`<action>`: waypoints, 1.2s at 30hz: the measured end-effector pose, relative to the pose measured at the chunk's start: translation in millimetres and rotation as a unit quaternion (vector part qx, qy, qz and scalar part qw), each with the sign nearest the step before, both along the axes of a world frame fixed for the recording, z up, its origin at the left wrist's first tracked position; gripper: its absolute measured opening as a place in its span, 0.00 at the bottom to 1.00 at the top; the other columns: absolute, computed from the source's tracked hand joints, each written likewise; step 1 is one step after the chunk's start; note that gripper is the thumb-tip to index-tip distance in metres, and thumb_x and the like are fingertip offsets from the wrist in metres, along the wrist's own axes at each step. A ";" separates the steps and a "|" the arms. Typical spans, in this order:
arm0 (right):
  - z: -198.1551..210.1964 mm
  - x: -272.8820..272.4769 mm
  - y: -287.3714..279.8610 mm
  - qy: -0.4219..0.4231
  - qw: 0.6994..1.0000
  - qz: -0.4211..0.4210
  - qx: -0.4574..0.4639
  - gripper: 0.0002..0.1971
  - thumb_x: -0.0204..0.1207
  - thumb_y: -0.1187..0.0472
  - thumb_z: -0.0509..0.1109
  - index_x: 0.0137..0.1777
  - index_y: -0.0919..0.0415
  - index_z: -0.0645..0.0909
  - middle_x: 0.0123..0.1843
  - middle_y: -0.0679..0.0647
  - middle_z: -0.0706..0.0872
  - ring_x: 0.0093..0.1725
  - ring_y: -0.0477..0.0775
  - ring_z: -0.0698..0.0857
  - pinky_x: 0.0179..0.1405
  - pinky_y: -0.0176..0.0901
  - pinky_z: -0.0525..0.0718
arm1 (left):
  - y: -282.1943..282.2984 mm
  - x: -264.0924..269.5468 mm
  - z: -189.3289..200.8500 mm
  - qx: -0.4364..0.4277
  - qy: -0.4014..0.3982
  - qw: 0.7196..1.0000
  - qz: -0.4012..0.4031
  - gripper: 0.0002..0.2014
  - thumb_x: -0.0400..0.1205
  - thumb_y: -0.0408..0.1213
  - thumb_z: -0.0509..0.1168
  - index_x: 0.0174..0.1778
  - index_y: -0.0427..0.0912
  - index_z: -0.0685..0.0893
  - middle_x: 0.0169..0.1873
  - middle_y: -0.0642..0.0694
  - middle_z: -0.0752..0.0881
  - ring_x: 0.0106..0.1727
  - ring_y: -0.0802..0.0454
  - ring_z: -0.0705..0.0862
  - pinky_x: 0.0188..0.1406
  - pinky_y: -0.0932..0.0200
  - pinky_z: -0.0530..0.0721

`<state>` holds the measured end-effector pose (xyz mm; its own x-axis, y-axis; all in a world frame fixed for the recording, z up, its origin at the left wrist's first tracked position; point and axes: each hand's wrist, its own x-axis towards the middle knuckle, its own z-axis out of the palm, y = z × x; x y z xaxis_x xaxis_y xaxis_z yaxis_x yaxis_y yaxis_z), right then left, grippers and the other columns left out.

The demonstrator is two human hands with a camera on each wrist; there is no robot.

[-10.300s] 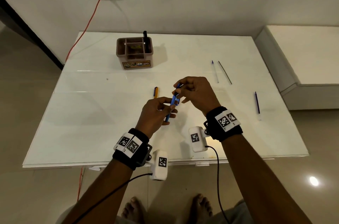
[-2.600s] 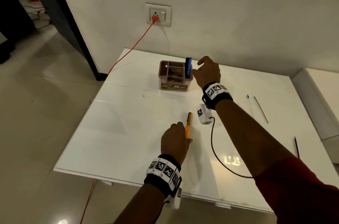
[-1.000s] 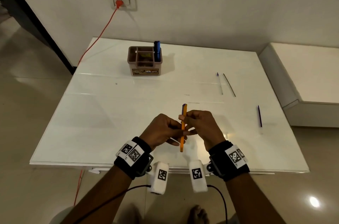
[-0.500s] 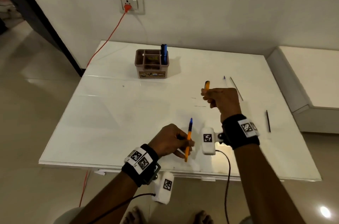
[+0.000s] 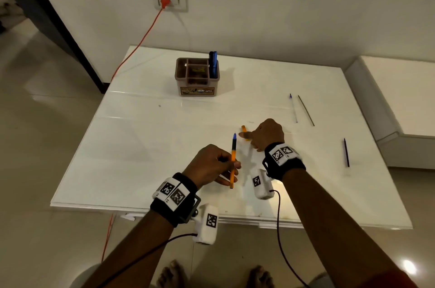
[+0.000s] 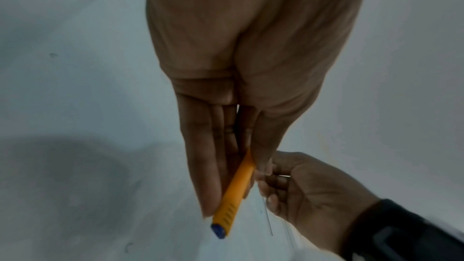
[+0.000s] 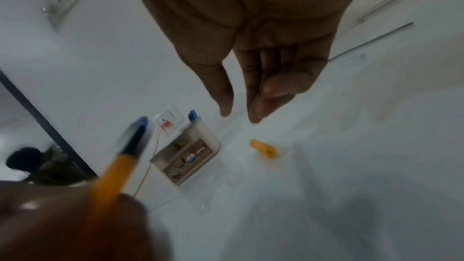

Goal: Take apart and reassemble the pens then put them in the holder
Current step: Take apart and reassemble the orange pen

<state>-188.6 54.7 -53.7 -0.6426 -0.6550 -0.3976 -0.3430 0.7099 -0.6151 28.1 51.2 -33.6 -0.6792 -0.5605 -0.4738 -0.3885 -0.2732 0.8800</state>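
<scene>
Orange pen barrel stood pinched upright in the left hand; right hand, fingers loose and empty, hovered beside its cap on the table. Advised: steady barrel, withdraw refill straight.

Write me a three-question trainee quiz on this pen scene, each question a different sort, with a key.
1. True or false: the small orange pen cap lies on the white table, out of any grip.
2. Which hand holds the orange pen barrel with the blue end? A) left hand B) right hand C) neither
3. Fill in: the blue pen stands in the brown plastic ____.

Key: 1 true; 2 A; 3 holder.
</scene>
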 end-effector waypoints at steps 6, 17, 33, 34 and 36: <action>46.5 49.5 76.5 -0.127 0.972 -0.025 -0.197 0.15 0.69 0.50 0.86 0.39 0.63 0.91 0.35 0.57 0.93 0.34 0.48 0.89 0.31 0.41 0.86 | 8.0 -7.1 2.4 -0.001 0.007 1.000 -0.019 0.12 0.84 0.36 0.73 0.53 0.28 0.92 0.44 0.30 0.94 0.45 0.33 0.95 0.43 0.49 0.95; 39.8 58.9 77.5 -0.150 0.946 -0.057 -0.281 0.14 0.62 0.62 0.90 0.38 0.70 0.91 0.31 0.62 0.89 0.30 0.54 0.85 0.30 0.41 0.85 | 13.0 -15.6 3.0 -0.071 0.023 0.997 -0.031 0.11 0.85 0.35 0.72 0.52 0.29 0.93 0.41 0.33 0.94 0.43 0.37 0.95 0.42 0.52 0.95; 37.7 49.9 71.4 -0.185 0.941 -0.012 -0.283 0.11 0.68 0.60 0.87 0.44 0.68 0.93 0.36 0.63 0.93 0.35 0.52 0.91 0.31 0.39 0.86 | 13.4 -15.1 -0.9 -0.102 0.015 0.994 -0.021 0.10 0.84 0.35 0.73 0.50 0.30 0.93 0.38 0.35 0.95 0.40 0.41 0.96 0.44 0.46 0.95; 37.9 50.4 71.9 -0.183 0.938 -0.023 -0.293 0.12 0.68 0.60 0.87 0.43 0.68 0.93 0.36 0.65 0.93 0.35 0.53 0.91 0.31 0.39 0.86 | 14.5 -16.0 -1.4 -0.111 0.011 0.993 -0.023 0.09 0.84 0.35 0.73 0.50 0.31 0.93 0.38 0.36 0.95 0.40 0.41 0.96 0.45 0.46 0.95; 38.7 51.4 71.9 -0.187 0.932 -0.038 -0.309 0.09 0.69 0.63 0.86 0.40 0.70 0.92 0.36 0.69 0.91 0.33 0.55 0.90 0.30 0.39 0.85 | 16.2 -17.0 -0.8 -0.106 0.013 0.994 -0.030 0.10 0.84 0.35 0.73 0.50 0.30 0.93 0.39 0.36 0.95 0.41 0.41 0.96 0.46 0.45 0.95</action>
